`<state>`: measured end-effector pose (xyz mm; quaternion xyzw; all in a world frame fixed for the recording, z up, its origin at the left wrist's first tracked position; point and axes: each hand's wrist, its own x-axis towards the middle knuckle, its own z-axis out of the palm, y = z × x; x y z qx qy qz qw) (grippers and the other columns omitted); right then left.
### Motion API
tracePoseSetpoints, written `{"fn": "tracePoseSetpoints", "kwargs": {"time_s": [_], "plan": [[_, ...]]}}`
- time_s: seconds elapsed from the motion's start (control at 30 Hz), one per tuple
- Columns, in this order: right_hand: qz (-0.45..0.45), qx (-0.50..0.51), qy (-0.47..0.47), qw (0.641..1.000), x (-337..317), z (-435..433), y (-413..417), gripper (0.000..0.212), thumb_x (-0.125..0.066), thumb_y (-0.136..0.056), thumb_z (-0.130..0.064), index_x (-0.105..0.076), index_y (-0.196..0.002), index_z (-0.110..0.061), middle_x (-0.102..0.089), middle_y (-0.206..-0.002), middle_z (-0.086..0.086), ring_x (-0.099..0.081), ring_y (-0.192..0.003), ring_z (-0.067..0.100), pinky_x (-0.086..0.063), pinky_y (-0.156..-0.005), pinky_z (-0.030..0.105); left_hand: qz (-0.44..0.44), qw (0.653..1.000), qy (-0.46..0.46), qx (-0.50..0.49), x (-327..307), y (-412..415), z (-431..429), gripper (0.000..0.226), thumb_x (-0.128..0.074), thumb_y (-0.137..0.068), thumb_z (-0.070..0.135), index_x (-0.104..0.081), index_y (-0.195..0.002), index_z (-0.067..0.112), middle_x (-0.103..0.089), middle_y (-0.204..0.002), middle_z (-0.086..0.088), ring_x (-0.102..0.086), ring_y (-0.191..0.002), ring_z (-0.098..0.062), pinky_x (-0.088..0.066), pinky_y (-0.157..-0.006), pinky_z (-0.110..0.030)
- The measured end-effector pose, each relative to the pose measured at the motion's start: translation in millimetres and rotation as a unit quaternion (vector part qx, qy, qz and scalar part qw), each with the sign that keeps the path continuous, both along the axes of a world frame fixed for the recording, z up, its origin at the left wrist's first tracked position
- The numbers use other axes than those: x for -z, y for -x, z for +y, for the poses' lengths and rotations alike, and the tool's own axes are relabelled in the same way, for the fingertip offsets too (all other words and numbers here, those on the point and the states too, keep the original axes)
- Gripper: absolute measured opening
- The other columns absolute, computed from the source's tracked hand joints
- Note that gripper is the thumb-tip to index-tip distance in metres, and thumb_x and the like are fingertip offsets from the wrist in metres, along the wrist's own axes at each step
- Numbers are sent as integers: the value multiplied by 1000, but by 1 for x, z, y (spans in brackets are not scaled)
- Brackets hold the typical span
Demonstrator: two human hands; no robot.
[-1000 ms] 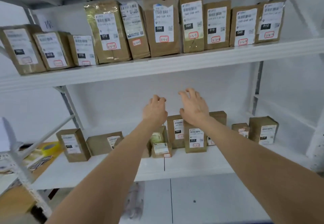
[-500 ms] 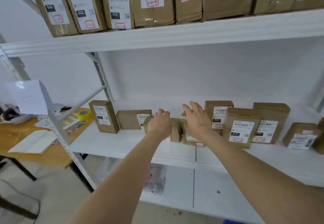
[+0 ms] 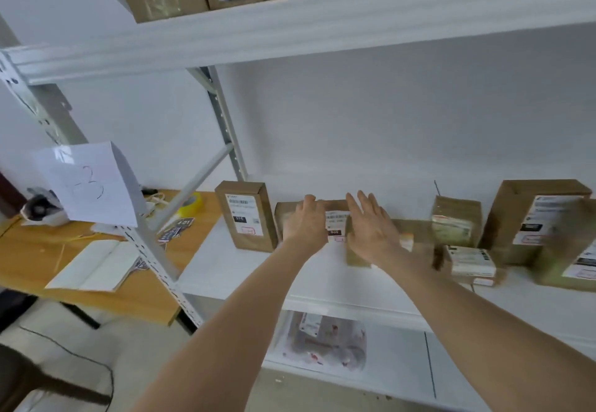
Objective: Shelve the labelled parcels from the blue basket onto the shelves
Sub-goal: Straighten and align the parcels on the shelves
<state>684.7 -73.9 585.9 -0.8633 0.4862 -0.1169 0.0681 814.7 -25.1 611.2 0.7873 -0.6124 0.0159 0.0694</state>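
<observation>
Parcel [image 3: 335,219] is being squared on shelf [image 3: 245,271], prob.; L hand [image 3: 304,223], lowered since 1 s ago, gripping top, R hand [image 3: 371,234] flat.

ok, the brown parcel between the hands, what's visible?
The brown parcel is a low, wide cardboard box standing on the middle shelf near the back wall. White label with barcode, black tag and red-outlined mark faces front. Left hand covers its left half, fingers over the top edge; right hand, fingers straight, at its right end.
</observation>
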Motion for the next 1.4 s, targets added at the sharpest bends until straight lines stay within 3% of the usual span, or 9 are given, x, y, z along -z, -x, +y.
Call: {"fn": "tracePoseSetpoints", "kwargs": {"time_s": [0.1,0.23,0.43,0.6,0.73,0.87,1.07,1.27,1.4], "plan": [[19,-4,-29,999,13,-1,-48,78,-50,-94,-18,3,-153,-20,6,-160,7,5,-147,27,-8,-120,39,-37,998,48,-13,-1,-60,-7,62,-51,-89,13,-24,-145,13,-26,-150,-6,-25,-139,-25,-29,-109,-38],[34,9,-59,998,26,-11,-86,84,-56,-92,-23,1,-153,-21,7,-160,8,4,-147,28,-12,-119,42,-50,995,69,-51,-5,-125,-19,67,-47,-92,17,-13,-149,14,-17,-156,-5,-13,-145,-24,-16,-116,-42],[56,30,-70,996,39,-29,-111,88,-60,-89,-23,1,-152,-21,6,-159,10,4,-147,32,-10,-120,43,-49,997,-3,-59,-1,-178,-30,82,-53,-88,35,-5,-151,15,-11,-158,-4,-4,-147,-24,-13,-117,-44],[90,13,-49,995,43,-35,-132,90,-60,-90,-26,4,-152,-20,10,-159,10,7,-146,33,-5,-120,45,-67,996,-51,-11,0,-194,-40,96,-61,-85,45,3,-151,17,-6,-159,-3,-1,-147,-25,-9,-118,-46],[145,36,-35,988,41,-46,-132,87,-55,-93,-31,8,-152,-23,12,-160,7,11,-145,36,-3,-118,53,-100,992,-70,33,5,-195,-46,84,-61,-85,45,-12,-149,26,-25,-153,0,-19,-143,-25,-21,-112,-50],[159,49,-64,984,46,-48,-135,79,-52,-94,-26,2,-152,-33,-1,-160,-1,2,-145,36,-8,-114,61,-119,989,-80,34,0,-201,-49,57,-62,-87,36,-33,-136,28,-43,-133,-1,-40,-126,-26,-35,-100,-52],[148,25,-40,988,54,-22,-165,73,-47,-95,-29,1,-150,-37,-7,-158,-2,-4,-144,36,-9,-113,60,-108,985,-135,-8,-15,-222,-38,54,-63,-87,24,-35,-133,24,-46,-124,-4,-44,-119,-28,-42,-93,-51],[173,29,-41,984,46,-9,-167,97,-65,-78,-16,-3,-149,-39,-20,-151,3,-18,-136,34,-25,-106,52,-92,978,-185,-2,-29,-225,-30,56,-65,-85,20,-36,-133,22,-48,-123,-7,-47,-116,-31,-46,-89,-52],[163,54,-44,984,46,-5,-159,98,-67,-78,-16,-4,-149,-40,-24,-148,5,-19,-135,33,-23,-107,57,-92,977,-189,23,-32,-222,-27,55,-67,-84,20,-39,-132,21,-50,-120,-7,-51,-111,-30,-48,-82,-45]]}}
